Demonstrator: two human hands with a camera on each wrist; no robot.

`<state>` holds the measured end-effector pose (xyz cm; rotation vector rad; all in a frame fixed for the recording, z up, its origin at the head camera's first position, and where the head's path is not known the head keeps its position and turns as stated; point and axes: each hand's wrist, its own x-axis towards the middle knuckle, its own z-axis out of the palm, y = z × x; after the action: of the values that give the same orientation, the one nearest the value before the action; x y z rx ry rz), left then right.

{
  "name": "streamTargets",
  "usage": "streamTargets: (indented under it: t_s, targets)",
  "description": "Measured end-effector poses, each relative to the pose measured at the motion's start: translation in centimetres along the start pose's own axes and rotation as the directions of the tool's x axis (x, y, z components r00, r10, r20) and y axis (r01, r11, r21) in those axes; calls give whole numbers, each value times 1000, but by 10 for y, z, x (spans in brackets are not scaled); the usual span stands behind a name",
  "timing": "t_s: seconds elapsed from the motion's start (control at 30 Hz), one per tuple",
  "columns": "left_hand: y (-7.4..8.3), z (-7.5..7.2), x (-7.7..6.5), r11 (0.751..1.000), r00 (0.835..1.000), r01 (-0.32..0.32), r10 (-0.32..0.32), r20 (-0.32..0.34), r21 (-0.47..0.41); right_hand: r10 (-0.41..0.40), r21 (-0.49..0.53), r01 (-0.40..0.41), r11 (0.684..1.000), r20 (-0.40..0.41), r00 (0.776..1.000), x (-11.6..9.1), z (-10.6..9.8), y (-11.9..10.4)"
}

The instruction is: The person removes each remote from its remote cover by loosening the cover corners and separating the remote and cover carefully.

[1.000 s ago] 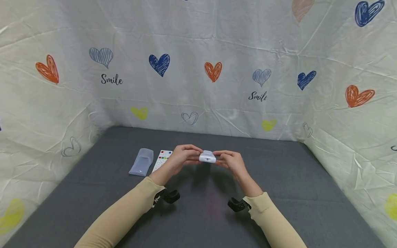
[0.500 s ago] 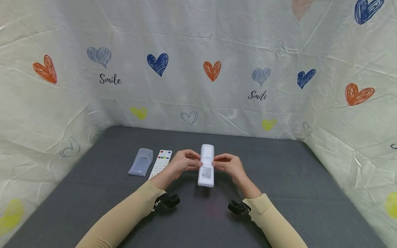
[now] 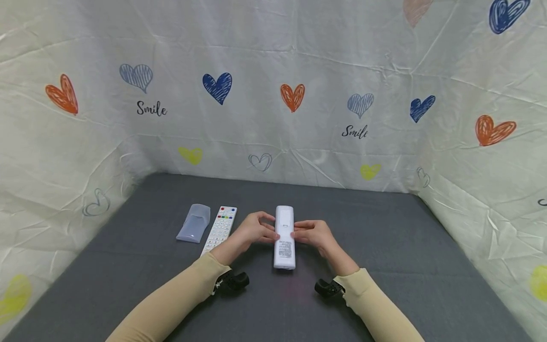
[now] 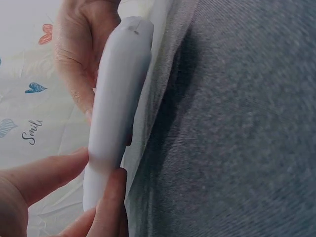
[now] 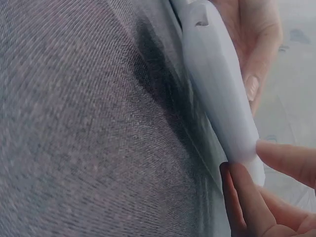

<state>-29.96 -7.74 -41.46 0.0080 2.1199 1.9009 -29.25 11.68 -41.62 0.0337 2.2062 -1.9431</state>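
A white remote control (image 3: 284,237) is held between both hands, its long side running away from the body. Its back faces up, with a printed label on the near half; the button side is hidden. My left hand (image 3: 253,232) pinches its left edge, thumb above and fingers below. On the opposite edge, my right hand (image 3: 315,235) pinches it the same way. Both wrist views show the remote's body (image 4: 118,89) (image 5: 217,84) raised over the cloth, its shadow apart from it.
Left of the hands lies a second white remote (image 3: 220,230) with its buttons up, partly behind the left wrist. Beside it is a translucent plastic sleeve (image 3: 194,223). Grey cloth (image 3: 384,266) covers the table, and a white curtain with hearts (image 3: 273,118) encloses it.
The remote, seen end-on a second ago, has tipped so that its labelled back faces up. Since then both hands have lowered it and drawn it slightly nearer. The other things have stayed put.
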Motion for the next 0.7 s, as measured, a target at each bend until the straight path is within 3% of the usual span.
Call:
streamTargets:
  t_s: [0.43, 0.7]
  targets:
    - [-4, 1, 0, 998, 999, 24, -25, 20, 54, 34, -66, -31, 997, 38, 999, 1, 1, 3]
    - [-5, 2, 0, 992, 1000, 20, -21, 10, 125, 30, -211, -23, 977, 29, 999, -2, 2, 1]
